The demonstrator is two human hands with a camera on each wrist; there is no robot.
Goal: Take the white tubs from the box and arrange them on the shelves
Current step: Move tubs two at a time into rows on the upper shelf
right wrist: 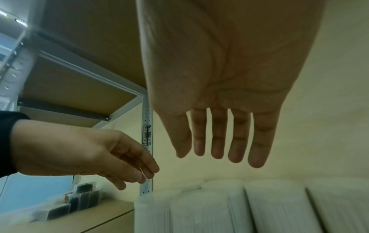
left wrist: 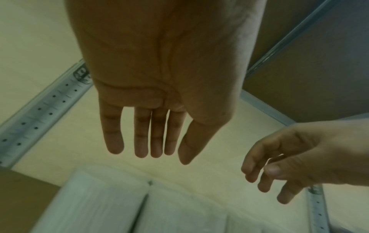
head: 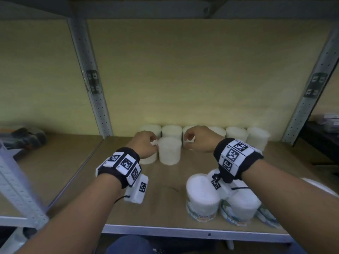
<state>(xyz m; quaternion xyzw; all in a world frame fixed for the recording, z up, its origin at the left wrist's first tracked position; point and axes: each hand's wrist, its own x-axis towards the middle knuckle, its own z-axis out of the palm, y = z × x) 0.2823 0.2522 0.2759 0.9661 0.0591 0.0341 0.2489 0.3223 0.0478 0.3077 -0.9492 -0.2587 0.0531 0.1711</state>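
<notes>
Several plain white tubs [head: 171, 132] stand in a row along the back of the wooden shelf [head: 165, 208]. In front of that row stands one more tub [head: 169, 151], with another [head: 149, 159] partly hidden under my left hand [head: 146, 143]. My right hand [head: 196, 138] hovers just to the right of the front tub. In the wrist views my left hand [left wrist: 155, 141] and my right hand [right wrist: 219, 141] show straight fingers holding nothing, above the tub tops [left wrist: 95, 205] [right wrist: 275, 208]. Labelled tubs [head: 200, 197] sit near the front right edge. No box is in view.
Perforated metal uprights [head: 91, 79] [head: 315, 85] frame the bay, with a shelf board close overhead. Dark items [head: 23, 136] lie on the neighbouring shelf to the left. Bare board lies between the front edge and the tubs on the left half.
</notes>
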